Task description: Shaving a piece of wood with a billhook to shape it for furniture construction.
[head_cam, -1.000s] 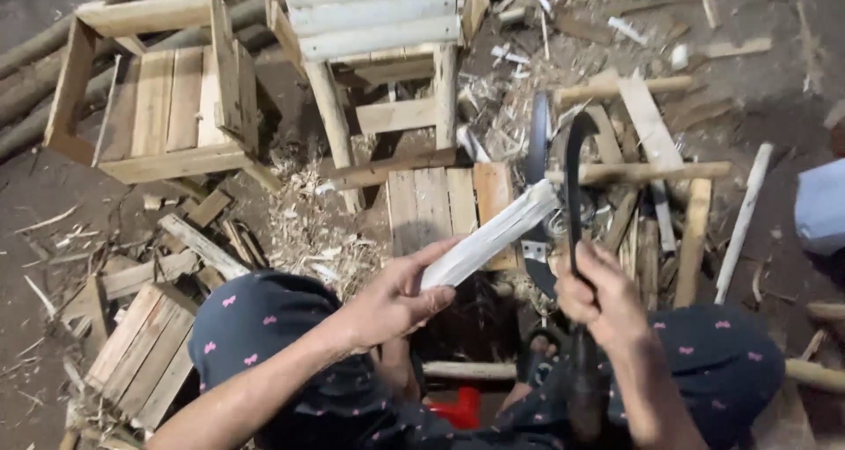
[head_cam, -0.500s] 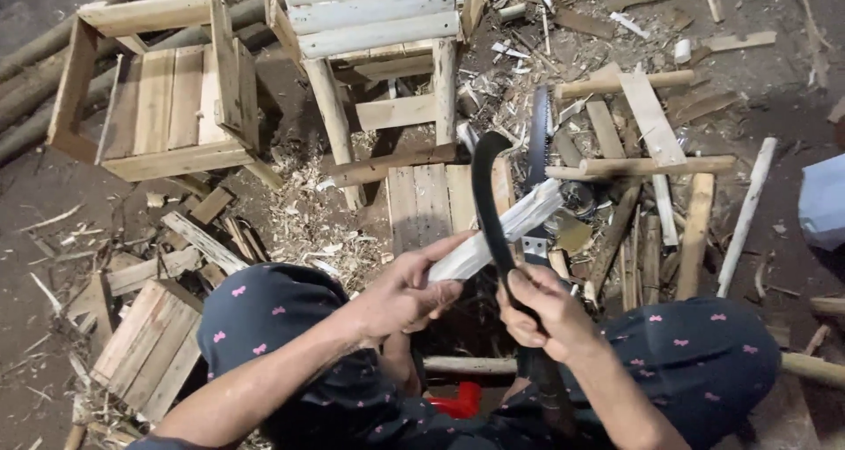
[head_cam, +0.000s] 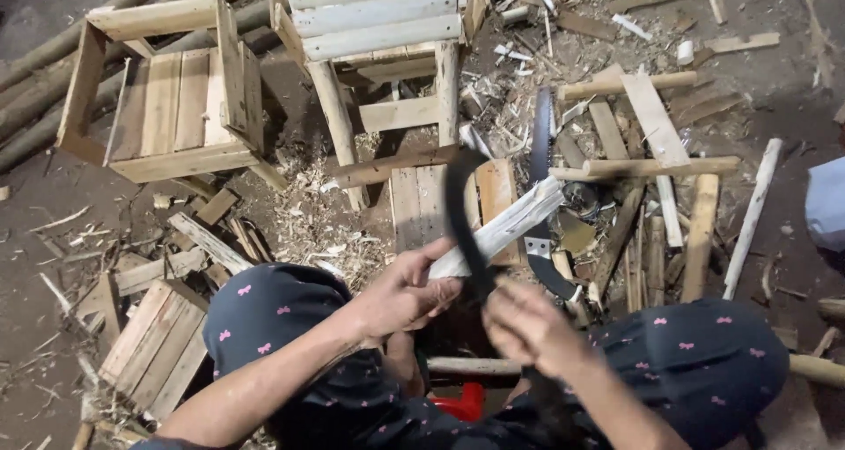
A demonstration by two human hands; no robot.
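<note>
Pale wooden stick [head_cam: 506, 225]: it is lying at the scene's centre, above the person's knees, its long axis running from near-left up to far-right; the near end is sitting inside the left hand, the far end is pointing free toward the scrap pile.
Slatted stool frames: an unfinished one [head_cam: 167, 106] is lying tipped at far left, and a second with pale round slats [head_cam: 378, 18] is standing at far centre, both well apart from the stick.
Handsaw [head_cam: 541, 195]: it is lying on the ground just right of the stick, blade pointing away.
Curved dark blade [head_cam: 462, 217]: it is crossing the stick near the held end, arching up and to the left; blurred.
Left hand [head_cam: 405, 291]: it is closing round the stick's near end, fingers wrapped, holding it steady; this hand is the nearer to the stick.
Right hand [head_cam: 528, 327]: it is closing round the blade's handle just right of the left hand; blurred, so finger detail is unclear.
Red object [head_cam: 462, 403]: it is showing between the knees, kind unclear.
Packages, labels, signs: none are showing.
</note>
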